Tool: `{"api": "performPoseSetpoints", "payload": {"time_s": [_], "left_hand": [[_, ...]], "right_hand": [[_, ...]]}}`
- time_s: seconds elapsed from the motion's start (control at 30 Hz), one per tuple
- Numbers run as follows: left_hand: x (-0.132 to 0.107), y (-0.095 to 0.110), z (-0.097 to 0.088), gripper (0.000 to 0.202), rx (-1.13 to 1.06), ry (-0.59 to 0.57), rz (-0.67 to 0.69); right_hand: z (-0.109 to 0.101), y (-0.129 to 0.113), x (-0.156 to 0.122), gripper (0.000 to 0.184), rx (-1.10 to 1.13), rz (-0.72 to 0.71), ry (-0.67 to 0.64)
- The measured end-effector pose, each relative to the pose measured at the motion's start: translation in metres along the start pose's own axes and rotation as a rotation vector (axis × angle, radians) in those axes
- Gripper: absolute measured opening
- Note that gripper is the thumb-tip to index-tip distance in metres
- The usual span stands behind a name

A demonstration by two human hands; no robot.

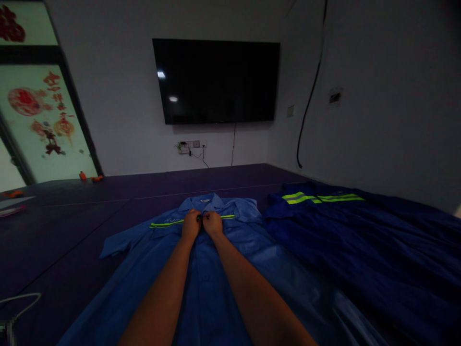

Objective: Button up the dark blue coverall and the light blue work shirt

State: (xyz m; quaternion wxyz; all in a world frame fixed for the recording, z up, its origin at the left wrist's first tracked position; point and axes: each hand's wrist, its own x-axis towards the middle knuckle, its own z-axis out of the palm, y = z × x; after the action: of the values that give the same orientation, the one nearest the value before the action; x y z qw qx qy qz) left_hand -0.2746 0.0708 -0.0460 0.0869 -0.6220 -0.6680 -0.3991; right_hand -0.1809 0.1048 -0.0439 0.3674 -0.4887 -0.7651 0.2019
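A blue short-sleeved work shirt (169, 259) with a thin yellow-green stripe lies spread out, its collar at the far end. My left hand (191, 225) is closed at the shirt's front opening, just below the collar. Right beside it, my right hand (213, 224) pinches the other side of the same opening. A small dark spot shows between the two hands, too small to make out. My fingertips are mostly hidden behind the backs of my hands. Farther down the shirt front, the placket runs between my forearms.
To the right lies a darker blue garment (353, 235) with wide yellow-green and grey bands. Both rest on a purple surface (72, 230). A white cable (25, 297) is at the lower left. Small orange things (83, 176) lie near the glass door. A television (219, 81) hangs on the wall.
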Motion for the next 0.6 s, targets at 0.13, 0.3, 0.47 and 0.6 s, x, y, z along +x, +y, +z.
{"api": "performPoseSetpoints", "payload": {"time_s": [0.13,0.3,0.47,0.6], "left_hand": [[-0.0003,0.0005,-0.0006,0.027,-0.008,0.006,0.004],[-0.0006,0.0014,-0.0013,0.028,-0.012,0.006,0.009],[0.0001,0.0021,-0.0024,0.024,-0.001,-0.007,0.013],[0.0009,0.0017,-0.0027,0.019,0.013,-0.026,0.016]], "right_hand": [[-0.0005,-0.0004,-0.0005,0.020,-0.001,-0.001,0.000],[-0.0007,-0.0005,-0.0007,0.020,0.000,-0.001,0.001],[-0.0009,-0.0007,-0.0014,0.020,0.000,-0.009,0.000],[-0.0009,-0.0012,-0.0021,0.021,-0.007,-0.009,0.006]]}}
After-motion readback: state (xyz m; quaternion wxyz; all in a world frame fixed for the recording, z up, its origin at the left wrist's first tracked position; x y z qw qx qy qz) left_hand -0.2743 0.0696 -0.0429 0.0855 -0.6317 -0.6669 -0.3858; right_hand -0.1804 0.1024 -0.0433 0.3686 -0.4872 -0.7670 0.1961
